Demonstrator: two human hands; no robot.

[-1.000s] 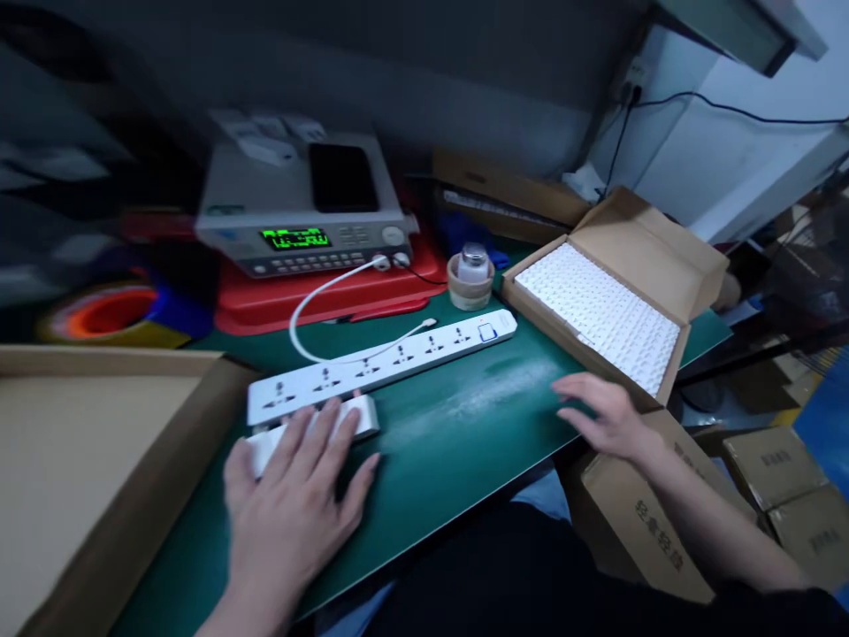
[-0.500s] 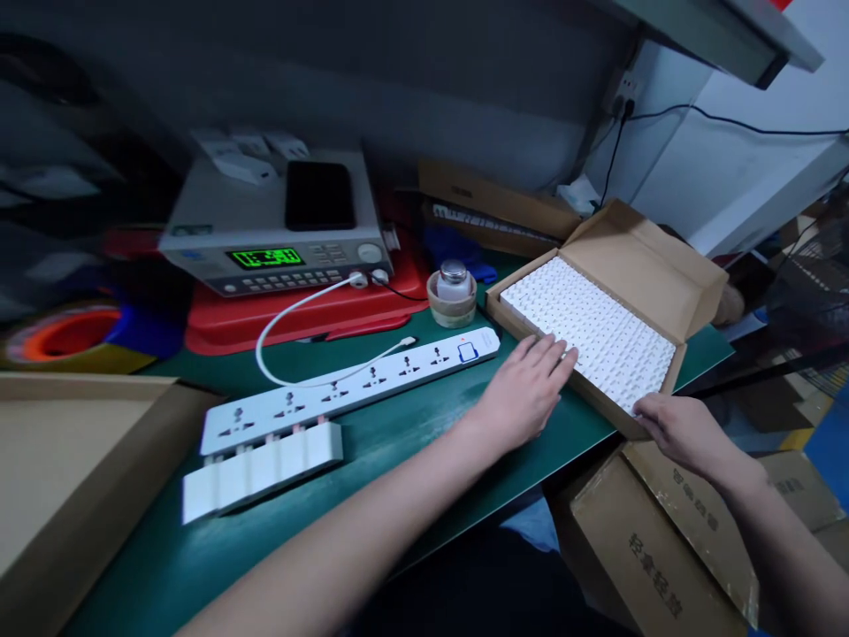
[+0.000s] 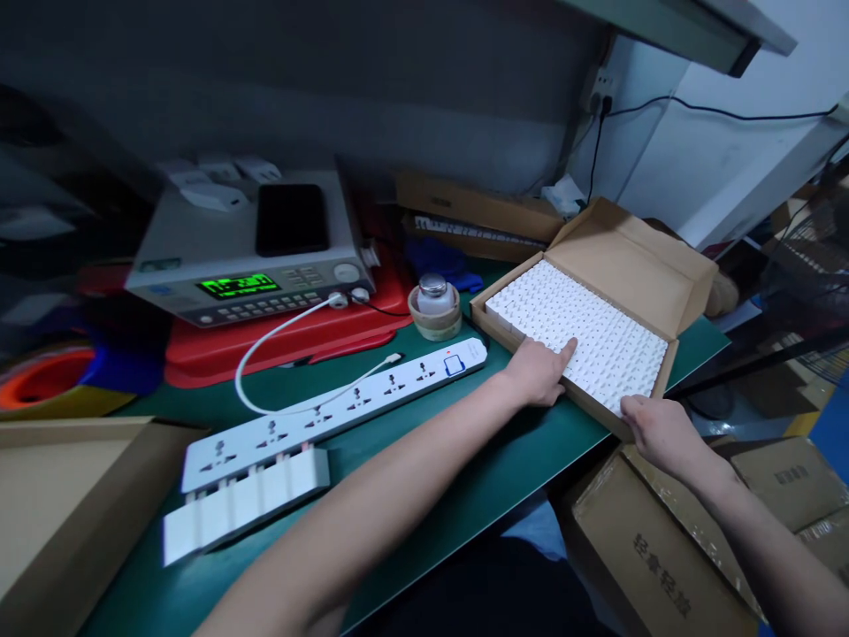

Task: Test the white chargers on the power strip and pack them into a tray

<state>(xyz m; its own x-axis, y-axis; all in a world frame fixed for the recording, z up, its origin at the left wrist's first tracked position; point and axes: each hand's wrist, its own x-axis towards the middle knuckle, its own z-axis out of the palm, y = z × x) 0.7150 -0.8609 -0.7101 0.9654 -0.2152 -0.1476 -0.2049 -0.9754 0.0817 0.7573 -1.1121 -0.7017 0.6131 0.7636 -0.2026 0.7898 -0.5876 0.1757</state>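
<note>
Left hand [image 3: 536, 372] lies nearly flat, fingers pressed together, its fingertips [image 3: 565, 347] touching the rows of small white pieces [image 3: 584, 345] packed inside an open cardboard box [image 3: 630, 252]. Right hand [image 3: 660, 433] sits at the box's near corner, fingers together and slightly curled over the front wall. Neither hand pinches anything.

The box stands on a green mat [image 3: 531, 447] covering the counter, its lid folded up and back. Just below the box's near side, stacked brown cartons [image 3: 653, 553] with printed characters sit lower than the counter, and a strip of pale blue fabric shows to their left.

Left of the box, a white power strip [image 3: 332, 411] lies at an angle across the mat, with a white multi-part block [image 3: 245, 509] lying along its near end. A white cable [image 3: 279, 376] loops from the strip toward the back.

Further back from the box's left side stands a small jar [image 3: 434, 296] in a round holder, with something blue [image 3: 441, 263] behind it. Further left, a bench instrument [image 3: 239, 265] with a green display sits on a red tray [image 3: 279, 349], a black phone [image 3: 292, 219] and small white pieces on top.

Behind the box, a flat carton [image 3: 474, 208] leans near the wall, where a black cord runs from an outlet [image 3: 602, 88].
</note>
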